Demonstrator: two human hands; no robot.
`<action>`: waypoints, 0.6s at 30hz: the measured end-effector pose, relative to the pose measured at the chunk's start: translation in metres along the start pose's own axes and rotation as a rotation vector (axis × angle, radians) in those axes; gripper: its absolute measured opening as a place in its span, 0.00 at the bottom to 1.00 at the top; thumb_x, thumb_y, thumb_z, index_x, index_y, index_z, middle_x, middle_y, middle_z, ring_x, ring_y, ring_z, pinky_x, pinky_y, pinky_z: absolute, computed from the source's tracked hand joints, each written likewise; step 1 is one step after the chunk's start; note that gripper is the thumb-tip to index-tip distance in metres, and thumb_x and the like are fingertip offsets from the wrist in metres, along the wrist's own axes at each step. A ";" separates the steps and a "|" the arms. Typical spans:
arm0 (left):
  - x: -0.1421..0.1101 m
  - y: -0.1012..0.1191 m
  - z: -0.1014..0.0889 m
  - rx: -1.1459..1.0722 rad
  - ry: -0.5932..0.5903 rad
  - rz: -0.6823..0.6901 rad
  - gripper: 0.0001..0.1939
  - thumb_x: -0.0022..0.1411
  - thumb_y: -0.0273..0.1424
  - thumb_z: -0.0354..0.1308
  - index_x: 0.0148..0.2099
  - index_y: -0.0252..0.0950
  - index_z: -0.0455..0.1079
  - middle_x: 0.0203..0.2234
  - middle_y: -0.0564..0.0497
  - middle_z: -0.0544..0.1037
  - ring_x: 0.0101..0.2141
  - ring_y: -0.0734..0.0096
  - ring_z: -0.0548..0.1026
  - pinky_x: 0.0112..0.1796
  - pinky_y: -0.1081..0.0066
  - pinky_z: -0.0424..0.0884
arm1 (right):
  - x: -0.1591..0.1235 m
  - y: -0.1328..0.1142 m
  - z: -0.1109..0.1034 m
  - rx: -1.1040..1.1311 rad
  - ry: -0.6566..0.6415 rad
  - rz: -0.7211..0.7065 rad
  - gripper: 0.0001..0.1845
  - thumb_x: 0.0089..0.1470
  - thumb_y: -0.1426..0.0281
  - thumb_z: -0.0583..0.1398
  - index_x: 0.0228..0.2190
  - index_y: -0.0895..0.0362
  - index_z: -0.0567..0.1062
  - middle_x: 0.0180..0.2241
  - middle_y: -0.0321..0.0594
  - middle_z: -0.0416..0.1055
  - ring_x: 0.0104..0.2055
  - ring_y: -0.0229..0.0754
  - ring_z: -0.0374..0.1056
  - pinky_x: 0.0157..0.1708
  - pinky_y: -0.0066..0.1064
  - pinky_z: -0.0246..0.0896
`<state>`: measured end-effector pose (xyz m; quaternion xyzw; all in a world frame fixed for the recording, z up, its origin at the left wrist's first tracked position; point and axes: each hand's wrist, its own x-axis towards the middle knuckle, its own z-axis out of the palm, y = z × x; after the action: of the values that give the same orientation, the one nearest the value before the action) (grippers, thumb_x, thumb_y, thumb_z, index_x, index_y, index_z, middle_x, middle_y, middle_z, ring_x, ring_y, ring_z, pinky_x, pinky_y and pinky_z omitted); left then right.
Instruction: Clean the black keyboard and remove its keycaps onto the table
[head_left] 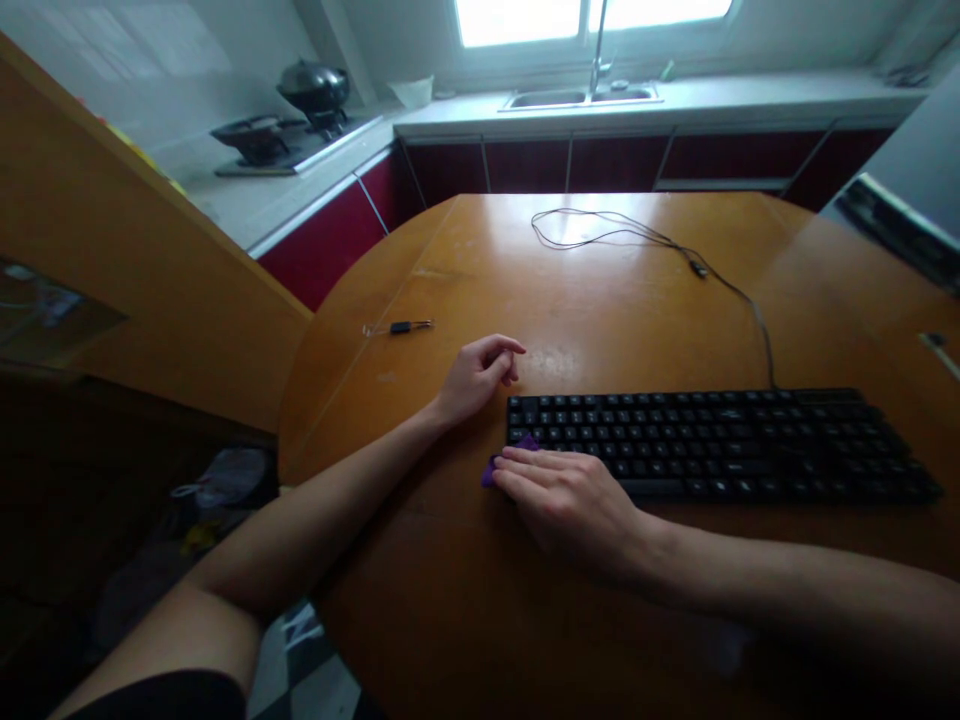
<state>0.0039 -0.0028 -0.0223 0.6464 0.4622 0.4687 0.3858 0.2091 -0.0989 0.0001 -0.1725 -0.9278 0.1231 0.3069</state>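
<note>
A black keyboard [720, 445] lies on the wooden table in front of me, its left end nearest to my hands. My right hand [574, 500] presses a small purple cloth [487, 474] onto the keyboard's lower left corner. Most of that cloth is hidden under the fingers; only its edges show. My left hand [480, 375] rests on the table just beyond the keyboard's upper left corner, loosely bent with the index finger reaching out and nothing in it.
The keyboard's cable [739, 290] runs back over the wooden table [465, 260] into a loose loop. A small slim object with a black middle [401, 327] lies to the left. Behind are a counter with a sink [551, 98], a stove with a wok [313, 85], and a window.
</note>
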 end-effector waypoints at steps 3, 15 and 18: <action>0.001 0.000 0.000 0.011 -0.005 0.002 0.09 0.66 0.29 0.55 0.43 0.33 0.75 0.24 0.53 0.75 0.24 0.76 0.73 0.28 0.75 0.71 | 0.007 0.011 -0.013 -0.001 0.093 0.102 0.17 0.63 0.79 0.54 0.48 0.62 0.78 0.51 0.45 0.79 0.57 0.44 0.74 0.58 0.34 0.69; 0.002 0.001 0.000 0.032 -0.032 -0.027 0.09 0.65 0.31 0.56 0.41 0.33 0.75 0.24 0.52 0.76 0.25 0.74 0.74 0.29 0.74 0.72 | -0.008 0.000 0.007 -0.169 -0.016 0.045 0.20 0.61 0.81 0.53 0.50 0.70 0.78 0.55 0.55 0.76 0.59 0.53 0.71 0.60 0.43 0.68; 0.002 0.001 0.000 0.032 -0.032 -0.026 0.09 0.65 0.31 0.56 0.41 0.33 0.75 0.24 0.52 0.76 0.25 0.74 0.74 0.29 0.74 0.72 | -0.011 -0.011 0.006 -0.177 -0.065 -0.005 0.19 0.62 0.80 0.54 0.50 0.72 0.78 0.55 0.57 0.75 0.59 0.53 0.71 0.60 0.42 0.69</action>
<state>0.0048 -0.0006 -0.0212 0.6539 0.4719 0.4458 0.3886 0.2108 -0.1138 -0.0067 -0.1926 -0.9449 0.0453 0.2607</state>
